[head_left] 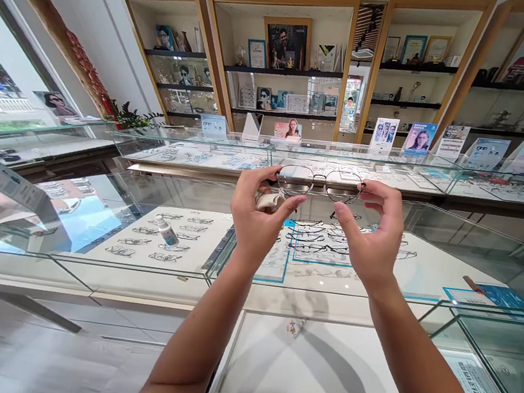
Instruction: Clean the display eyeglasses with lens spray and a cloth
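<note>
Eyeglasses (320,177): thin, dark-rimmed pair, raised nearly level between the two hands, above and clear of the glass-topped table (142,284).
Left grip: left hand (259,216) with thumb and forefinger drawn in at the left end of the frame; a crumpled pale cloth (268,202) is tucked into the same hand.
Right grip: right hand (377,232) closed lightly about the right end, forefinger near the hinge, thumb low by the rim; no second object seen in it.
Temple arms: largely hidden; their contact with the fingers cannot be told.
Lenses (296,180): best kept free of thumb contact, since prints would show on clear lenses.
Balance: equal, light support at both ends should avoid twisting so thin a frame.
Cloth position: better gathered inside the palm, off the left lens.
Spray bottle (168,233): on the table, left of the hands, well apart from the elbows' path.
</note>
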`<state>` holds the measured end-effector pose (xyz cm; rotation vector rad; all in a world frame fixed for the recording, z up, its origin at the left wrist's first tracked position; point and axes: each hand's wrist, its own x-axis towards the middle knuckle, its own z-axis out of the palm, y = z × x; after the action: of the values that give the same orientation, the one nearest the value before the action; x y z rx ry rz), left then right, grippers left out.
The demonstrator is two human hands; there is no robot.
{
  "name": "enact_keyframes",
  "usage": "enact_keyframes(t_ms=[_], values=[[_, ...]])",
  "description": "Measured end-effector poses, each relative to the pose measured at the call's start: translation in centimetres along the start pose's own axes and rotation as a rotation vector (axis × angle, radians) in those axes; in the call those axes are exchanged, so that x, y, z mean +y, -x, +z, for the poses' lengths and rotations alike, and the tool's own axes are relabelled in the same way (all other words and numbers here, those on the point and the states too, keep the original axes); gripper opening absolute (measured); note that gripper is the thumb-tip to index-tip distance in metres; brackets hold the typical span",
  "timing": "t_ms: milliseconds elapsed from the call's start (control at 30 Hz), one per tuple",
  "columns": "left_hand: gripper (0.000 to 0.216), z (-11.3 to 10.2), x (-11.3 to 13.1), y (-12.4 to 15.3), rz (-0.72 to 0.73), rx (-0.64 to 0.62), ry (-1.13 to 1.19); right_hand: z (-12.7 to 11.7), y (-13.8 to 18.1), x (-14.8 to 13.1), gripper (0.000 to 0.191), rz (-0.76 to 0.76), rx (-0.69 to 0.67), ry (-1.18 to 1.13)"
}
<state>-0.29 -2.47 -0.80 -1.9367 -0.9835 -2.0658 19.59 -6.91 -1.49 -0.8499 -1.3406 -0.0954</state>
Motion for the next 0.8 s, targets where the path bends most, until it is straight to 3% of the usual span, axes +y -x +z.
enact_keyframes(t_ms=[600,800], values=[[0.054,0.04,0.08,-0.14,-0.027,0.035,0.061,0.19,0.23,-0.18,0.041,0.007,0.002,-0.019],[0.054,-0.03,-0.25,-0.13,-0.087,-0.030,0.089,0.17,0.37,-0.08,0.040,-0.024,0.016,0.005]])
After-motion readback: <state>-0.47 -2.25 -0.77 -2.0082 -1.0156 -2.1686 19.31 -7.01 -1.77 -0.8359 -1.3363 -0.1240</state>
